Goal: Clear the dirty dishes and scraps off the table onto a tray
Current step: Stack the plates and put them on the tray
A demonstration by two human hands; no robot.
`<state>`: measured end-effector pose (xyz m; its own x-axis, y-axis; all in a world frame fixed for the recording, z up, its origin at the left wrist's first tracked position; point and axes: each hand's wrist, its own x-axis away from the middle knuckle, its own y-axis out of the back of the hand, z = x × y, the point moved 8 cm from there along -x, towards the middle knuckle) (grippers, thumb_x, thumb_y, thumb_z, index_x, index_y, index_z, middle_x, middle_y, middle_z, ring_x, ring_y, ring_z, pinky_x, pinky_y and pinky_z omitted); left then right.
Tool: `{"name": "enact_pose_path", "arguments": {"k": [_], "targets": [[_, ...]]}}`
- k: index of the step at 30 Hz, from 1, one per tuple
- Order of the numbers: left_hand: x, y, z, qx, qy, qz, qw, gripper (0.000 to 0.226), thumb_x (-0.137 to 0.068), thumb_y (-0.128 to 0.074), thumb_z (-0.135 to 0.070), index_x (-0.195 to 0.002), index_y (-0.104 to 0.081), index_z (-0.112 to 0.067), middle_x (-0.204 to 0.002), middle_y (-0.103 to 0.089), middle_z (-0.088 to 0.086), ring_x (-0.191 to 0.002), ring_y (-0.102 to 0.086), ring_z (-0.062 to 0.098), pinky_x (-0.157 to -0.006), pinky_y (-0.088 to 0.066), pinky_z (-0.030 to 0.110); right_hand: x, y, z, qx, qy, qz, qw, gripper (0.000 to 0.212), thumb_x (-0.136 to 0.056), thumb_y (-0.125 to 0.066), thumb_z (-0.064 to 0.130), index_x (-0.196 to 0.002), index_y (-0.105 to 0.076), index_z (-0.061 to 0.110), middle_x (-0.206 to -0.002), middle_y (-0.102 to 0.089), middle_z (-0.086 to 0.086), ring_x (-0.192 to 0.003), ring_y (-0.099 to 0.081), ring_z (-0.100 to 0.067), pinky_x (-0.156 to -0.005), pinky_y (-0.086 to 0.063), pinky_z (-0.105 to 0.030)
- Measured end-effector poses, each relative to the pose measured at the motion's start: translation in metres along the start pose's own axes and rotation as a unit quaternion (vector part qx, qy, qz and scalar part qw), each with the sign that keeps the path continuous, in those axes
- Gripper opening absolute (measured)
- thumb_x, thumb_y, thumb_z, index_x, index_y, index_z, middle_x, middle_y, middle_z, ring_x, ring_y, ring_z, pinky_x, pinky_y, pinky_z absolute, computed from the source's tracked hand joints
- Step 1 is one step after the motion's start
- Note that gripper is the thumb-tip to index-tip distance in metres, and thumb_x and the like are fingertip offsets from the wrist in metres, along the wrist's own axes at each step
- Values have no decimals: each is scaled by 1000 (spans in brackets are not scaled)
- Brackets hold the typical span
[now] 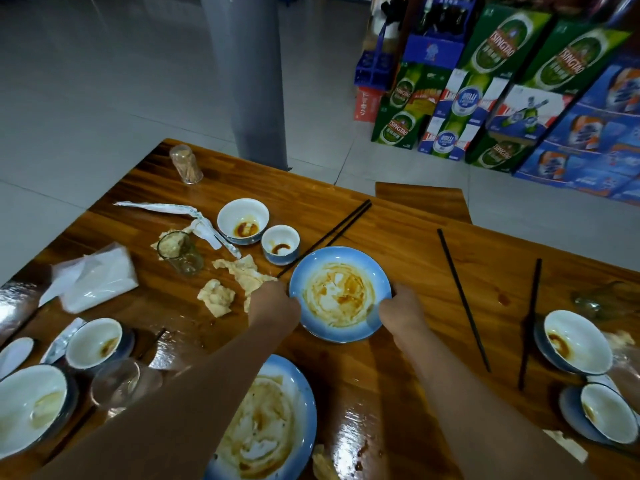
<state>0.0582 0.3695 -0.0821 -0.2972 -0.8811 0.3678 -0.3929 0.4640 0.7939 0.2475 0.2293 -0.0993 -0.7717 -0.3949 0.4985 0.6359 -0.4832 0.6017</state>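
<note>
The dirty blue plate [341, 294] sits in the middle of the wooden table [415, 244], right between the 2 hands. The left hand [275, 301] holds the plate's left rim and the right hand [401, 310] holds its right rim, fingers curled on the edge. Both are equally near, with both arms reaching straight out. Just behind the plate lie 2 black chopsticks [332, 233], and 1 tip seems to touch its far-left rim. No tray shows, so a straight lift looks best.
</note>
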Motion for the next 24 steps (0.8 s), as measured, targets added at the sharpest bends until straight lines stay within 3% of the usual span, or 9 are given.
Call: {"name": "enact_pose_path", "arguments": {"k": [4,9,12,16,20,24], "targets": [[31,3,10,64,22,9,998,21,-83,-52,-9,-93,-69,-2,-91,-69,16,-88,-66,29,-79,-57,39,20,8,-6,-13,21,20,1000,40,-83,-42,-6,-117,-57,7,-112,-61,-10,-93,-56,-22,-71,-45,-31],[78,23,45,190,96,-3,977,15,-78,-53,-2,-85,-67,0,-87,-70,17,-84,-68,32,-74,-57,43,61,8,-3,-11,52,54,997,33,-82,-41,-5,-107,-60,7,-104,-64,-9,-90,-60,-23,-70,-50,-32],[103,38,68,190,112,-22,975,9,-78,-55,-2,-71,-61,-3,-80,-68,17,-81,-67,34,-72,-57,43,87,-2,-2,-13,69,83,994,35,-81,-42,-5,-106,-60,8,-104,-65,-9,-94,-61,-25,-77,-52,-34],[131,52,98,163,121,-17,979,19,-78,-56,-4,-61,-51,-10,-77,-65,15,-80,-65,34,-74,-55,41,117,-21,-7,11,73,102,992,30,-83,-44,-1,-108,-57,8,-110,-61,-9,-99,-59,-25,-84,-51,-37],[151,58,126,162,130,-11,978,10,-76,-55,-3,-67,-58,-4,-87,-68,21,-86,-66,36,-78,-57,45,143,-42,-22,9,58,120,991,26,-85,-43,-2,-105,-54,10,-108,-60,-9,-97,-57,-25,-81,-48,-35],[161,52,153,148,136,9,980,24,-79,-50,-1,-97,-65,4,-100,-67,21,-92,-65,34,-79,-58,42,163,-61,-35,18,47,107,993,28,-83,-43,-1,-105,-58,9,-108,-61,-9,-99,-58,-27,-85,-51,-39]]}}
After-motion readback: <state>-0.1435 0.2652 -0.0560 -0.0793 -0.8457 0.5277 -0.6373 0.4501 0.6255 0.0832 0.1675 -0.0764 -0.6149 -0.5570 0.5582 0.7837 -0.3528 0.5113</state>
